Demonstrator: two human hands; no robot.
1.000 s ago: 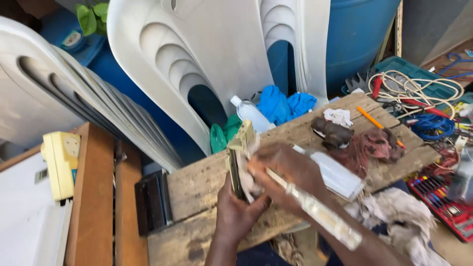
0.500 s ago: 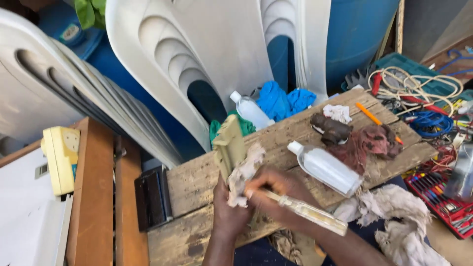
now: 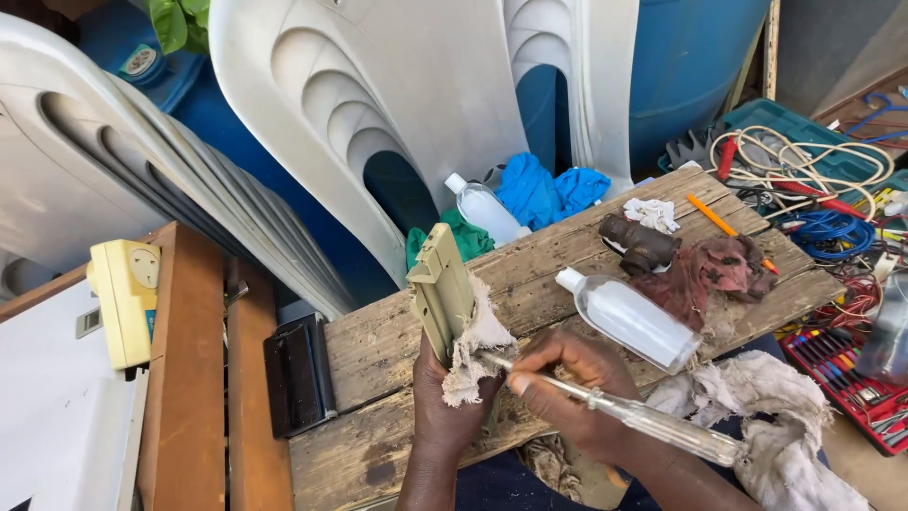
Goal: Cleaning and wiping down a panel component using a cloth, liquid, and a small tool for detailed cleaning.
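Nearest, left hand (image 3: 445, 407): closed around an upright olive-green plastic casing (image 3: 441, 291) and a dirty white rag (image 3: 476, 352) draped against it.
Right hand (image 3: 567, 383): gripping a clear-handled screwdriver (image 3: 624, 414), tip at the rag.
Bench: weathered wooden plank top (image 3: 378, 350) beneath both hands.
Right of hands: clear plastic bottle (image 3: 629, 318) lying on its side.
Farther: white plastic chairs (image 3: 397, 114) leaning against a blue barrel (image 3: 690, 66).
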